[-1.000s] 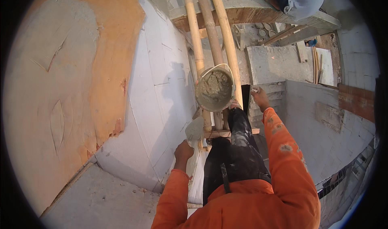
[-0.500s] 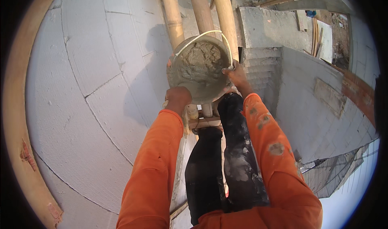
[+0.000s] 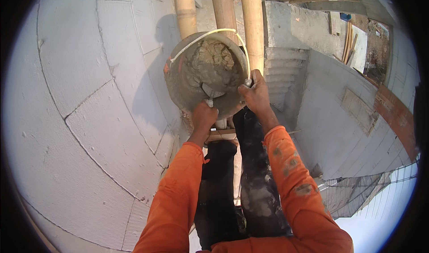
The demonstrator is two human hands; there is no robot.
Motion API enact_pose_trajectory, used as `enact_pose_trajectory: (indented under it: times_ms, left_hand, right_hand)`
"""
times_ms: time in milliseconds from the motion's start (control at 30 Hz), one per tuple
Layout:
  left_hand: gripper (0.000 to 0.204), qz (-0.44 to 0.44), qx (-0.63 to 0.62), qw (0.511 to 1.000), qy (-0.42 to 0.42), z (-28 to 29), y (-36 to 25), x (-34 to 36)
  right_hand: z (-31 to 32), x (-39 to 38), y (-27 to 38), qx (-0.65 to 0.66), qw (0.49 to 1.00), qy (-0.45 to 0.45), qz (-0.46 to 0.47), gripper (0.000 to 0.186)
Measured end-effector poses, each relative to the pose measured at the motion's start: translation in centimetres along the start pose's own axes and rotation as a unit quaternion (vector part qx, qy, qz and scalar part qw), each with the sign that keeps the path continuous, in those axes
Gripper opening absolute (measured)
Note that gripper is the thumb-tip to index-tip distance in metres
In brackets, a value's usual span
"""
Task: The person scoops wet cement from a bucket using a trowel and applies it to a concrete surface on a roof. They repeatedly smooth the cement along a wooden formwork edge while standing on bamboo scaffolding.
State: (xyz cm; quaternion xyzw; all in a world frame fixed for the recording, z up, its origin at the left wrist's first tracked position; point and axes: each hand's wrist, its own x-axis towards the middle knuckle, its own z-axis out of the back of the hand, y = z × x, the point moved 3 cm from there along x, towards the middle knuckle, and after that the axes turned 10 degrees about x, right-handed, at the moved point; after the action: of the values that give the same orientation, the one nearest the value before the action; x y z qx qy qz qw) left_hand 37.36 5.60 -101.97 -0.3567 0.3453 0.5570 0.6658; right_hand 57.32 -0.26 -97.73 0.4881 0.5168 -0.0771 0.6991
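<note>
Head view: gripping the trowel [image 3: 212,92] by its handle in a curled left hand [image 3: 204,117], clasping the bucket [image 3: 176,91] at its right rim with the right hand [image 3: 258,95]. Seemingly only at the scooping stage, with trowel in mortar [image 3: 219,58] by the near rim, no load lifted clear and plenty left, over the bamboo poles [image 3: 252,29].

The round grey bucket [image 3: 178,91] is over the long tan bamboo poles [image 3: 254,25]. Wet grey mortar [image 3: 219,54] is inside it, with the flat grey metal trowel [image 3: 213,91] at the near side. The big white block wall [image 3: 85,52] is on the left; narrow grey concrete steps [image 3: 283,72] are on the right.
</note>
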Motion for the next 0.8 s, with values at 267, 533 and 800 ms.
enact_pose_trajectory:
  times_ms: [267, 533, 800]
  left_hand:
    - [0.031, -0.008, -0.133, 0.988, -0.077, 0.4, -2.5, 2.2]
    - [0.037, -0.043, -0.233, 0.966, -0.099, -0.8, -1.7, 0.3]
    - [0.052, -0.042, -0.162, 0.982, -0.084, 3.7, -6.3, 0.0]
  right_hand:
    - [0.1, 1.4, -0.8, -0.100, 0.994, 0.032, 0.042, 0.026]
    - [1.0, 1.0, -0.4, -0.127, 0.989, 0.032, 0.072, 0.024]
    - [3.3, 3.1, -0.7, -0.084, 0.996, -0.009, 0.033, 0.029]
